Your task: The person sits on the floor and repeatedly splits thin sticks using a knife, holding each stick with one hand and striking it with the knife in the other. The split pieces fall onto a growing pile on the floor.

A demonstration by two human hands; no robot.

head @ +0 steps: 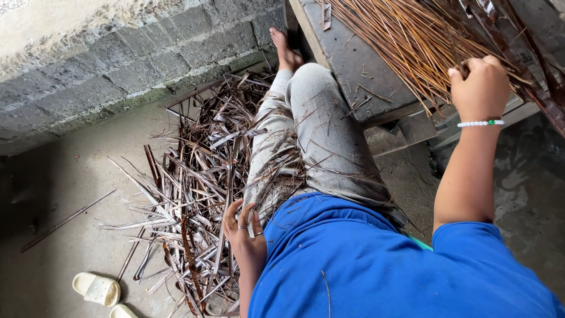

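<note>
The bundle of thin brown sticks (406, 41) lies spread across the grey counter (353, 65) at the upper right, its strands fanning toward the top edge of the view. The right hand (479, 88) is at the near end of the bundle, fingers curled down into the sticks and closed around some of them; a white bead bracelet (481, 123) circles the wrist. The left hand (241, 227) is down at the person's left side, fingers loosely bent and pinching a short knife blade (251, 224) that points upward; rings show on two of its fingers.

Just beside the left hand, a heap of dry leaf strips (188, 194) covers the concrete floor (65, 194), some of them lying over the grey trousers (318, 135) on the outstretched leg. The bare foot (285, 50) at the end of that leg is near the grey block wall (118, 65). The blue shirt (365, 265) fills the lower middle of the view. Darker, wider leaf pieces (529, 53) lie along the right side of the bundle. Two pale sandals (97, 288) sit on the floor at the lower left, well apart from the heap's centre.
</note>
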